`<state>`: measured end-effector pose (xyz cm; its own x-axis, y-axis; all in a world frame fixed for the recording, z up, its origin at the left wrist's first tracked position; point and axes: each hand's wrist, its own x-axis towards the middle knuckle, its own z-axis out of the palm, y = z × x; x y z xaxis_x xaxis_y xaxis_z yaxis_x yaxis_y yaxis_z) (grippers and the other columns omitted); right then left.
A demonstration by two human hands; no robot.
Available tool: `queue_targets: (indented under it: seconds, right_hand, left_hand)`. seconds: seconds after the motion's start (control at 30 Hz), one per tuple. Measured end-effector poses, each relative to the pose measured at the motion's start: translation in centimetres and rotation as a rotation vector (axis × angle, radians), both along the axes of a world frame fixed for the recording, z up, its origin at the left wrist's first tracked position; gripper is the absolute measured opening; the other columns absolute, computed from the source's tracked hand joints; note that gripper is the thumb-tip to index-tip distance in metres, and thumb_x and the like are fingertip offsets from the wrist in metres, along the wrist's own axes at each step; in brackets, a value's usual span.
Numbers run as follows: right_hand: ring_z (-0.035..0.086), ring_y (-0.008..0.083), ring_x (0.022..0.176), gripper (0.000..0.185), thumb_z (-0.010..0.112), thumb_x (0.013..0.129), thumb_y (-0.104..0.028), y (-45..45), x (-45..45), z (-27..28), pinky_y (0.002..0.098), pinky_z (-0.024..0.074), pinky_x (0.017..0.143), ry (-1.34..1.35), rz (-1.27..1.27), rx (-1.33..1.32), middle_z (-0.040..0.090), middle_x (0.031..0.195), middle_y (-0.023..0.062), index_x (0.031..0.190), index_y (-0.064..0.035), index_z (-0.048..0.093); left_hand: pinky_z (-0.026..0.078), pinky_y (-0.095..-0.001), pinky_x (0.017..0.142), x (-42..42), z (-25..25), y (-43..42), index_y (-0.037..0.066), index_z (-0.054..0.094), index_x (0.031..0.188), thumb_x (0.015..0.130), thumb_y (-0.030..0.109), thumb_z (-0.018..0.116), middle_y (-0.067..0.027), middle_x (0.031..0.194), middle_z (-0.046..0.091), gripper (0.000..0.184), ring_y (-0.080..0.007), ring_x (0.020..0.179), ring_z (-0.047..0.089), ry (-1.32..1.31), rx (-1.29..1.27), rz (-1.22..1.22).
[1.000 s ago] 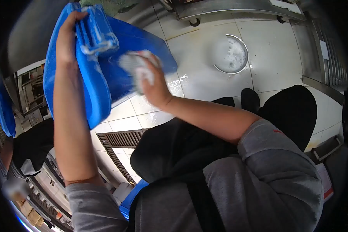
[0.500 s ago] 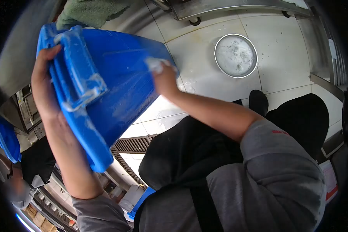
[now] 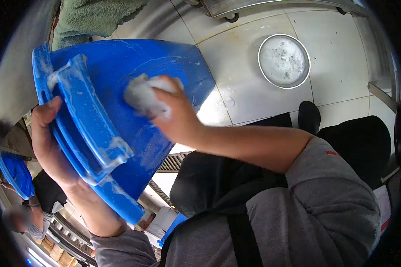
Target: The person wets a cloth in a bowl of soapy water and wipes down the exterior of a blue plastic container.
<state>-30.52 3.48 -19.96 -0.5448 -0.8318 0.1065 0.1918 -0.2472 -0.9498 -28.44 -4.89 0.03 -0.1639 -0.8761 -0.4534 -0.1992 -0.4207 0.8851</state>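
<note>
I see left hand (image 3: 47,129) gripping the rim (image 3: 124,200) of a blue bin (image 3: 112,95), right hand (image 3: 180,115) closed on a soapy scrubber (image 3: 143,97) against its wall (image 3: 165,51). Bin's tilted, toward the floor's (image 3: 336,75) left edge. Looks mid-scrub: suds (image 3: 119,144) left on rim and wall; hidden sides, can't tell.

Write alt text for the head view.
A person's right hand holds a soapy cloth or sponge against a blue bin, while the left hand grips its rim. A round pan of suds sits on the tiled floor.
</note>
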Motion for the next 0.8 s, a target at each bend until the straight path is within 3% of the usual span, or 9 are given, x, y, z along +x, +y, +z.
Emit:
queue_targets:
  seconds: [0.07, 0.1, 0.13, 0.2, 0.3, 0.43, 0.57, 0.7, 0.8]
  right_hand:
    - [0.052, 0.0321, 0.103, 0.031, 0.055, 0.072, 0.004, -0.4, -0.9, -5.0, 0.0428, 0.0401, 0.089, 0.233, -0.051, -0.075, 0.055, 0.107, 0.0166, 0.102, -0.0037, 0.062]
    - [0.056, 0.0307, 0.099, 0.033, 0.052, 0.072, 0.006, -1.2, -0.6, -6.9, 0.0425, 0.0405, 0.09, 0.109, -0.098, 0.131, 0.059, 0.103, 0.0154, 0.102, -0.0051, 0.062]
    - [0.053, 0.0342, 0.107, 0.038, 0.057, 0.072, 0.004, -2.8, -1.5, -8.4, 0.0397, 0.0403, 0.095, -0.148, 0.064, 0.05, 0.055, 0.114, 0.016, 0.11, -0.0017, 0.058]
    - [0.053, 0.035, 0.106, 0.038, 0.054, 0.069, 0.005, -5.0, -1.1, -4.0, 0.0432, 0.0392, 0.096, 0.075, -0.167, 0.029, 0.055, 0.113, 0.0209, 0.107, -0.0024, 0.059]
    - [0.035, 0.0401, 0.126, 0.041, 0.064, 0.064, 0.002, -1.5, -0.3, 2.5, 0.0467, 0.0333, 0.103, 0.064, -0.013, -0.15, 0.044, 0.132, 0.0191, 0.104, -0.0019, 0.061]
    - [0.04, 0.0357, 0.121, 0.033, 0.068, 0.064, -0.006, 3.7, 0.3, 2.0, 0.0488, 0.0344, 0.099, 0.149, 0.118, -0.343, 0.051, 0.111, 0.0107, 0.097, -0.0061, 0.065]
    - [0.044, 0.0345, 0.114, 0.03, 0.065, 0.065, -0.005, -5.8, -2.7, 1.8, 0.0477, 0.0366, 0.093, 0.232, -0.029, -0.213, 0.051, 0.112, 0.0114, 0.095, -0.0072, 0.066]
    - [0.043, 0.0334, 0.113, 0.029, 0.064, 0.063, -0.004, 3.6, -0.3, 3.4, 0.0476, 0.0359, 0.088, 0.152, 0.02, -0.341, 0.051, 0.113, 0.0101, 0.092, -0.0047, 0.064]
    - [0.044, 0.032, 0.111, 0.031, 0.066, 0.06, -0.007, 0.3, -1.7, 3.5, 0.0465, 0.0364, 0.085, 0.314, 0.035, -0.213, 0.051, 0.113, 0.0088, 0.091, -0.0045, 0.065]
  left_hand:
    - [0.056, -0.0312, 0.073, -0.1, -0.1, 0.1, -0.007, 0.056, 0.105, 0.081, 0.019, 0.051, -0.0185, 0.094, 0.065, 0.035, -0.0231, 0.079, 0.066, -0.015, -0.018, 0.039]
    - [0.055, -0.0316, 0.074, 0.2, 0.0, 0.1, -0.006, 0.056, 0.105, 0.081, 0.019, 0.051, -0.0185, 0.094, 0.065, 0.035, -0.0232, 0.081, 0.065, -0.029, -0.027, 0.008]
    - [0.054, -0.032, 0.076, 0.3, 0.2, 0.1, -0.006, 0.057, 0.105, 0.081, 0.019, 0.052, -0.0184, 0.095, 0.065, 0.035, -0.0232, 0.082, 0.065, -0.047, -0.034, -0.024]
    - [0.054, -0.0322, 0.077, -0.3, 0.0, 0.4, -0.005, 0.057, 0.106, 0.081, 0.019, 0.052, -0.0182, 0.095, 0.065, 0.035, -0.023, 0.083, 0.064, -0.04, -0.046, 0.004]
    - [0.053, -0.0321, 0.078, 0.2, 0.1, 0.7, -0.005, 0.057, 0.105, 0.081, 0.019, 0.053, -0.0177, 0.096, 0.065, 0.035, -0.0228, 0.083, 0.064, -0.069, -0.054, 0.058]
    - [0.053, -0.0312, 0.076, 0.1, 0.1, 0.7, -0.004, 0.059, 0.103, 0.081, 0.019, 0.053, -0.0167, 0.095, 0.066, 0.032, -0.0225, 0.082, 0.064, -0.016, -0.037, 0.038]
    - [0.054, -0.0317, 0.076, 0.1, 0.3, 0.7, -0.004, 0.058, 0.103, 0.081, 0.019, 0.052, -0.0166, 0.094, 0.066, 0.033, -0.0222, 0.08, 0.065, -0.076, -0.058, 0.044]
    - [0.055, -0.0314, 0.072, 0.5, 0.1, 0.5, -0.005, 0.056, 0.106, 0.081, 0.017, 0.051, -0.0173, 0.093, 0.065, 0.034, -0.0226, 0.078, 0.065, -0.059, -0.036, 0.046]
    - [0.055, -0.0315, 0.071, -0.1, 0.1, 1.1, -0.005, 0.056, 0.105, 0.08, 0.016, 0.05, -0.017, 0.091, 0.065, 0.033, -0.0226, 0.077, 0.065, -0.02, -0.008, 0.016]
